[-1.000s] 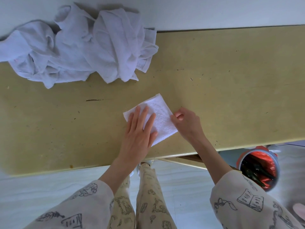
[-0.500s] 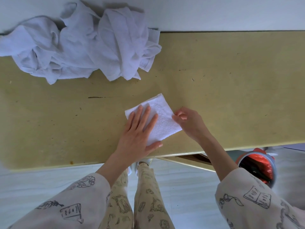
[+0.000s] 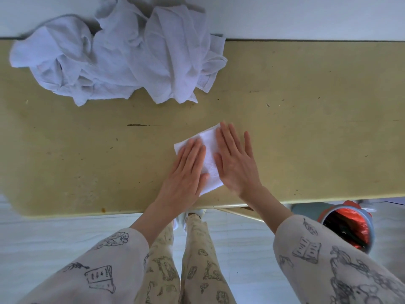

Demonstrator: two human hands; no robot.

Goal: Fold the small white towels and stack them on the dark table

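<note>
Pressing down flat, both hands are on one small folded towel (image 3: 209, 160) near the front edge of the table (image 3: 306, 132), a little right of its middle. Left hand (image 3: 186, 172) lies palm-down with straight fingers over the towel's left part; right hand (image 3: 235, 159) lies the same way over its right part, outer fingers spilling onto the bare tabletop. Neither one grips anything, no curl, no pinch, just flat palms on cloth. Between them a strip of bright white terry shows, and the towel reads as a compact, slightly turned square, so this piece looks folded down to its final size and is getting its crease set, by my reading. Now the scoreboard: up at the far left of the table, against the back edge, sits a big crumpled heap of white towels (image 3: 122, 62), rumpled and overlapping, so how many are in there cannot be counted. No finished stack is visible anywhere on this surface; the pressed square seems to be the only folded piece in view. One oddity: this tabletop is a scuffed yellow-olive, not obviously dark, so whether the stack belongs here or elsewhere I cannot tell. Early going, then: one towel about done, and the heap waiting.
</note>
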